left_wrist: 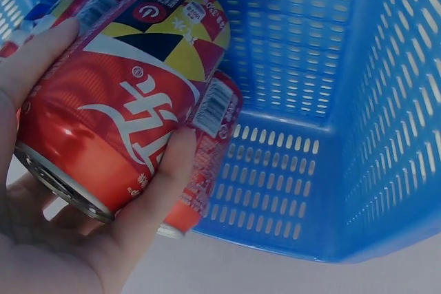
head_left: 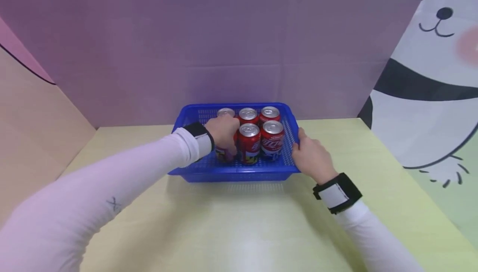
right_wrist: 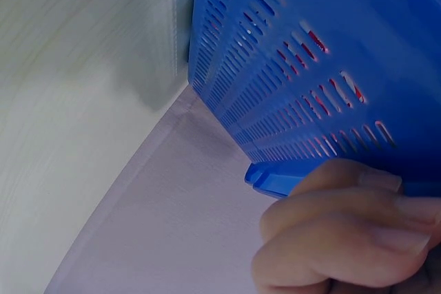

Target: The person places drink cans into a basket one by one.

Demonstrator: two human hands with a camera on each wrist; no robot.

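Note:
My left hand (head_left: 223, 132) reaches into the blue plastic basket (head_left: 239, 176) and grips a red soda can (left_wrist: 127, 105) at the front left of a group of cans. In the left wrist view, thumb and fingers curl round this can near its silver top, and its lower part has a yellow and black pattern. Another red can (left_wrist: 215, 111) stands close beside it. On the basket's right side, my right hand (head_left: 313, 156) holds the rim. Its curled fingers (right_wrist: 344, 228) show under that rim in the right wrist view.
Several more upright red cans (head_left: 249, 143) with silver tops stand in two rows in the basket. The basket sits at the back of a pale yellow table (head_left: 239, 230), in front of a purple backdrop (head_left: 231, 48). A panda picture (head_left: 433, 131) covers the right wall.

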